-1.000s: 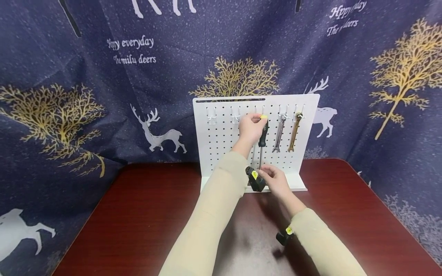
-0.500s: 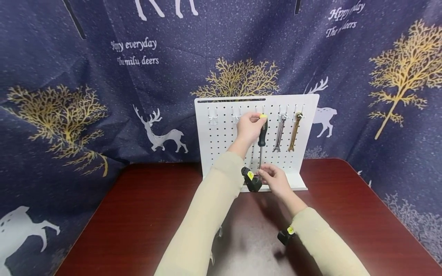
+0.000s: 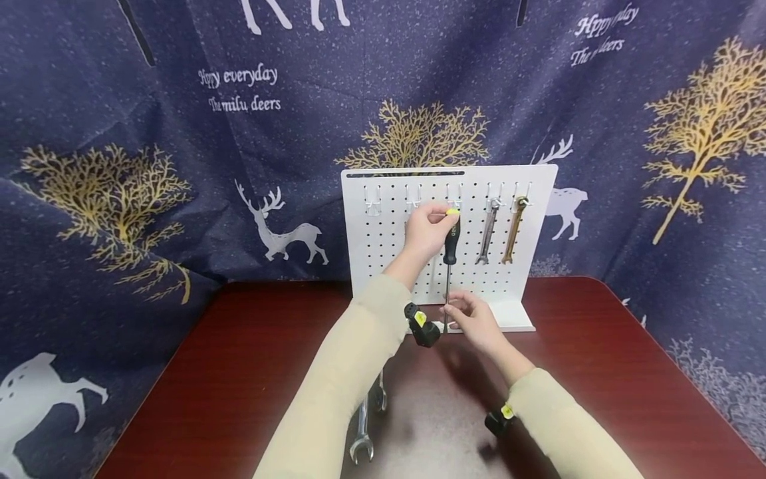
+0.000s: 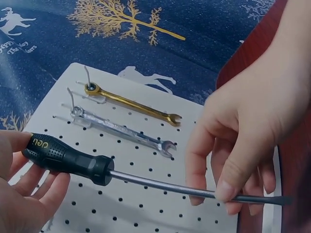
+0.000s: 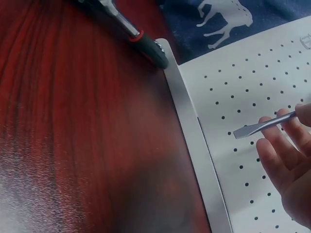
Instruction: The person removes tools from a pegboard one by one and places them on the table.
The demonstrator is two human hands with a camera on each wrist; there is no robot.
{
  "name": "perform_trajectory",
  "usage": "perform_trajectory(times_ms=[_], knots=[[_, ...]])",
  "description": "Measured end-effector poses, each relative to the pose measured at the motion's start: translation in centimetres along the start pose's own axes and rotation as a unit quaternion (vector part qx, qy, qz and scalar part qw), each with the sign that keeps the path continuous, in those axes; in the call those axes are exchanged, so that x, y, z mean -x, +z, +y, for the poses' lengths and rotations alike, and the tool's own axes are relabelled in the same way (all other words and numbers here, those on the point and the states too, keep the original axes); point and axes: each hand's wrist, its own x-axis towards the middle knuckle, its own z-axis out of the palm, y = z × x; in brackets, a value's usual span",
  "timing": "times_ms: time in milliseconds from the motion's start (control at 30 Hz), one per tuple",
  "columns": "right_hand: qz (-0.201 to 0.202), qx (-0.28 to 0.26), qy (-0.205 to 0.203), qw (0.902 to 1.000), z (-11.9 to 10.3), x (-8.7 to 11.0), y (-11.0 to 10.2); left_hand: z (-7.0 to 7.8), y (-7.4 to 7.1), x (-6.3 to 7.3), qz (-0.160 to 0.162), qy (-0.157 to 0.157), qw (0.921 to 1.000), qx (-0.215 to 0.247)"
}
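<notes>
A flat-head screwdriver (image 3: 451, 246) with a black handle hangs upright, tip down, in front of the white pegboard (image 3: 395, 259). My left hand (image 3: 426, 229) grips the top of its handle, fingers and thumb around the yellow end. Lower down, my right hand (image 3: 475, 319) pinches the metal shaft near the tip. The flat blade (image 5: 250, 130) sticks out past the right fingers in the right wrist view. Just behind the handle's top is a wire hook (image 3: 455, 199) on the board. A silver wrench (image 4: 121, 130) and a gold wrench (image 4: 133, 103) hang on hooks to the right.
Two more hooks, one at the far left (image 3: 372, 203), carry nothing. A wrench (image 3: 362, 432) and another metal tool (image 3: 382, 396) lie partly under my left arm on the red-brown table (image 3: 269, 372). A dark-handled tool with a red ring (image 5: 148, 48) lies beside the board's base.
Both hands have lowered the screwdriver slightly and shifted it left, away from the hook. My left forearm has swung left, uncovering tools on the table.
</notes>
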Motion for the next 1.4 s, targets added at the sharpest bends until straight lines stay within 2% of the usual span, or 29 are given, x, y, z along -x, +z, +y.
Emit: perform_trajectory(times_ms=[133, 433, 533, 733, 867, 1000, 1233, 1400], knots=[[-0.022, -0.004, -0.012, 0.9997, 0.2, 0.4, 0.4, -0.8, -0.6, 0.3, -0.002, -0.007, 0.9999, -0.007], [-0.056, -0.006, -0.07, 0.996, 0.7, 1.5, 1.5, -2.8, -1.8, 0.7, -0.03, -0.017, 0.999, 0.028], [-0.073, -0.007, -0.051, 0.996, 0.8, 1.8, 1.8, -3.4, -2.2, 0.9, -0.038, -0.024, 0.9988, 0.022], [-0.103, -0.021, 0.012, 0.9944, 1.0, 2.4, 2.6, -4.4, -3.0, 1.4, -0.075, -0.039, 0.9961, 0.022], [-0.114, -0.032, 0.027, 0.9925, 1.1, 2.7, 2.9, -5.3, -3.4, 1.8, -0.088, -0.049, 0.9946, 0.025], [-0.094, -0.028, 0.018, 0.995, 0.6, 2.5, 3.0, -6.4, -3.6, 2.2, -0.096, -0.056, 0.9936, 0.02], [-0.023, -0.023, 0.001, 0.9995, -0.8, 1.1, 2.8, -8.2, -4.0, 3.2, -0.098, -0.071, 0.9923, 0.024], [-0.011, -0.031, 0.009, 0.9994, -1.8, 0.0, 2.7, -9.3, -4.4, 3.7, -0.096, -0.084, 0.9915, 0.026]])
